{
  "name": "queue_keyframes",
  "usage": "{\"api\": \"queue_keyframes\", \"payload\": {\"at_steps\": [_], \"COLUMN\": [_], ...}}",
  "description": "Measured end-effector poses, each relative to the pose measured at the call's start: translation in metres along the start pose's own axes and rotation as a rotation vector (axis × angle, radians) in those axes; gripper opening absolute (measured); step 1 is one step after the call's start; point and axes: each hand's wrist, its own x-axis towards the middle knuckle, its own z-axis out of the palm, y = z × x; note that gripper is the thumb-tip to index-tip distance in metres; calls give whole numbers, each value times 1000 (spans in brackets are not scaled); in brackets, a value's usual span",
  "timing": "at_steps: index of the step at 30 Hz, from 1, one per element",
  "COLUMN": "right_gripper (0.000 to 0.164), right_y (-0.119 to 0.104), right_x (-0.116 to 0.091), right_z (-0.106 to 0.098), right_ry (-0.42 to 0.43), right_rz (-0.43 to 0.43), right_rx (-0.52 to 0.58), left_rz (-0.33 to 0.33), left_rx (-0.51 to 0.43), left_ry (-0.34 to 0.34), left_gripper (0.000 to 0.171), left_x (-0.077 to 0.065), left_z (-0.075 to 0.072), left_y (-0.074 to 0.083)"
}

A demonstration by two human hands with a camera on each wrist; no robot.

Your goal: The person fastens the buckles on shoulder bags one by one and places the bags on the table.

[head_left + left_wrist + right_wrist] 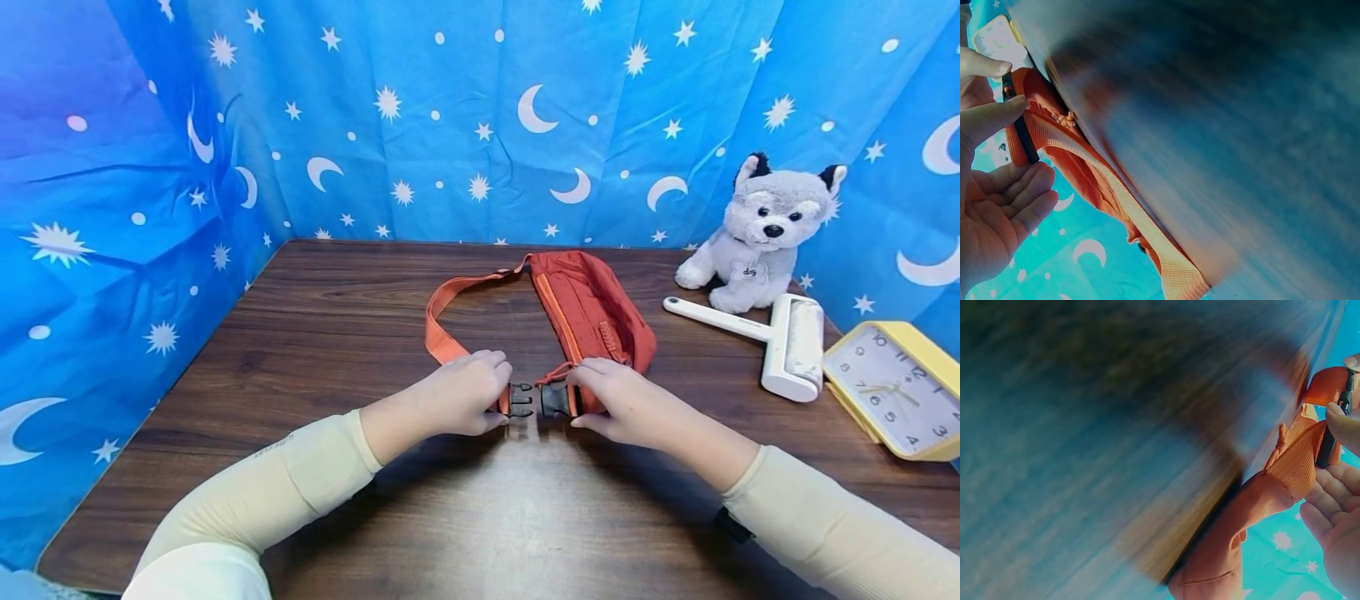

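Note:
A rust-red waist bag [600,304] lies on the dark wood table [360,325], its orange strap [442,321] looping out to the left. My left hand [467,393] pinches the black pronged buckle half [521,401] at the strap's end. Opposite it, the black socket half [556,400] is pinched between thumb and fingers of my right hand [633,404]. The prongs point at the socket with a narrow gap between them in the head view. Both wrist views show thumb above and fingers below a black buckle piece [1026,139], with webbing trailing from it.
At the back right sits a grey and white plush dog [761,225]. A white lint roller [791,350] lies before it, and a yellow clock [900,392] stands near the right edge. Behind the table hangs a blue curtain [450,125] with moons and stars.

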Motion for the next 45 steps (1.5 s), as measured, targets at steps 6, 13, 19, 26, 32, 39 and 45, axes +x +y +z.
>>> {"api": "queue_keyframes", "payload": {"at_steps": [6,13,19,26,32,39,45], "right_gripper": [44,44,44,44,44,43,44], "right_y": [0,0,1,0,-1,-2,-2], "right_x": [0,0,-1,0,1,2,3], "right_z": [0,0,2,2,1,1,1], "right_ry": [-15,-15,-10,-15,-15,-7,-10], "right_rz": [15,20,11,8,12,14,24], "right_rx": [11,19,19,23,24,25,19], "left_rz": [11,24,16,-7,-16,-29,-34], "left_rx": [-2,7,10,23,20,15,19], "left_ry": [10,23,7,-23,-21,-27,-4], "left_gripper": [30,31,33,34,34,33,32], "left_x": [1,4,6,6,7,7,8], "left_z": [-1,0,-1,0,0,1,2], "left_y": [1,2,3,5,5,5,5]}}
